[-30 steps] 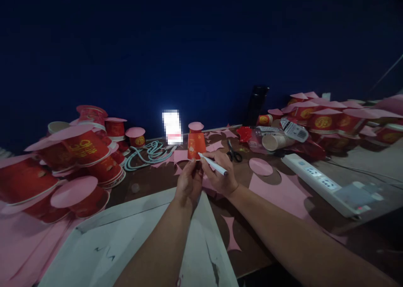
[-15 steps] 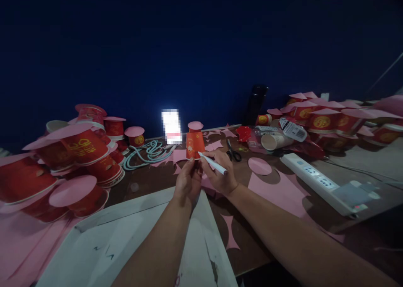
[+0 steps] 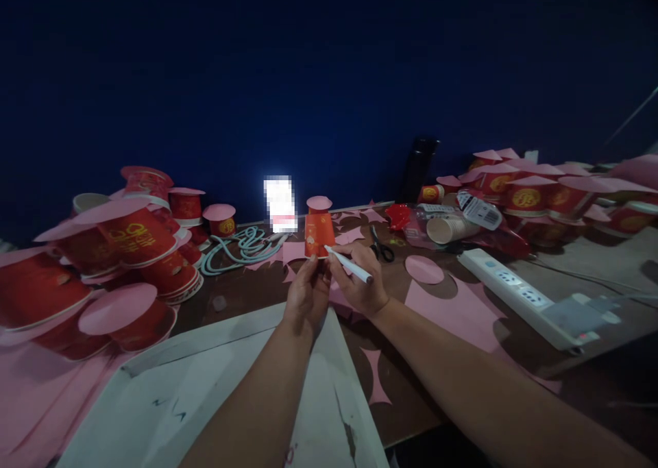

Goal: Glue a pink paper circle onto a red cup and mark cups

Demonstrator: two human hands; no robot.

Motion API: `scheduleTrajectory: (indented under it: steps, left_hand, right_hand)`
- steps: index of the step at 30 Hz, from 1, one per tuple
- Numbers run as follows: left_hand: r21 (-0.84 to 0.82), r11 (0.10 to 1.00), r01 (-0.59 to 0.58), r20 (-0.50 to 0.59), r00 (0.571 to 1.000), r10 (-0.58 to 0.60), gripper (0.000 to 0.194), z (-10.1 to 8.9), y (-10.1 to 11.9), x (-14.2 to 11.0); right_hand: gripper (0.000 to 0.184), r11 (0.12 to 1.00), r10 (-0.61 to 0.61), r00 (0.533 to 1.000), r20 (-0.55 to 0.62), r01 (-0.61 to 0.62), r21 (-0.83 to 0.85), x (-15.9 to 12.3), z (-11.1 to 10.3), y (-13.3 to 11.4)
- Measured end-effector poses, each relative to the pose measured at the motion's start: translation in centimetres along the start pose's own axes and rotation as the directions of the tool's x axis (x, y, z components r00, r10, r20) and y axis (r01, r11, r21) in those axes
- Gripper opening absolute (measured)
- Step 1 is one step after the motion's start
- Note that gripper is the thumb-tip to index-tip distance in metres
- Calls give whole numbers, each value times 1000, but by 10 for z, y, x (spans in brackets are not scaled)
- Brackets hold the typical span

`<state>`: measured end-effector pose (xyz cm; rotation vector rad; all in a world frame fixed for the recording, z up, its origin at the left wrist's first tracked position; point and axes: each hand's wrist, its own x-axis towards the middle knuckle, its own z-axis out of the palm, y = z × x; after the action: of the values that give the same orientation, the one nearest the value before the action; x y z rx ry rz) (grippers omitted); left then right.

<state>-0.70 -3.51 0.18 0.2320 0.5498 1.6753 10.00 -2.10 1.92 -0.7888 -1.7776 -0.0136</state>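
A red paper cup (image 3: 319,234) with gold print is held rim-down in front of me, its rim gripped by my left hand (image 3: 307,293). My right hand (image 3: 361,279) is closed around a white marker pen (image 3: 352,267), whose tip meets the cup near the lower rim. Just behind the held cup, a pink paper disc (image 3: 319,203) shows on top of another red cup. Black-handled scissors (image 3: 381,247) lie right of my right hand. A loose pink disc (image 3: 424,270) rests farther right.
Red cups with pink discs pile up at left (image 3: 136,235) and right (image 3: 529,197). A white power strip (image 3: 519,297) with a plugged-in adapter lies at right. A pale blue cable (image 3: 236,252) coils beside a bright screen (image 3: 280,201). A white board (image 3: 205,379) lies under my forearms.
Both hands stay nearly still with the cup and pen. The pen tip keeps touching the cup near its rim; the view shifts slightly.
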Motion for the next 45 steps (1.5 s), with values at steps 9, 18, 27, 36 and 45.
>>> scheduleTrajectory:
  steps: [9,18,27,36,45]
  left_hand:
    - [-7,1000,6,-12,1000,-6,8,1,1,-2]
    - [1,1000,4,-11,1000,-4,5,2,2,-2]
    - [-13,1000,-1,-19,1000,0,3,1,3,-2]
    - [60,984,167,9,986,-168,22,4,11,-7]
    - [88,988,125,-2,992,-126,19,1,9,-6]
  right_hand:
    - [9,999,36,999,-2,-36,-16,1,-1,-2]
    - [10,999,38,999,4,-38,-17,1,-1,0]
    - [11,1000,11,1000,8,-11,-8,1,-3,2]
    - [17,955,-270,956,113,251,160,-7,-1,-13]
    - [12,973,-200,976,90,187,132,-6,-1,-12]
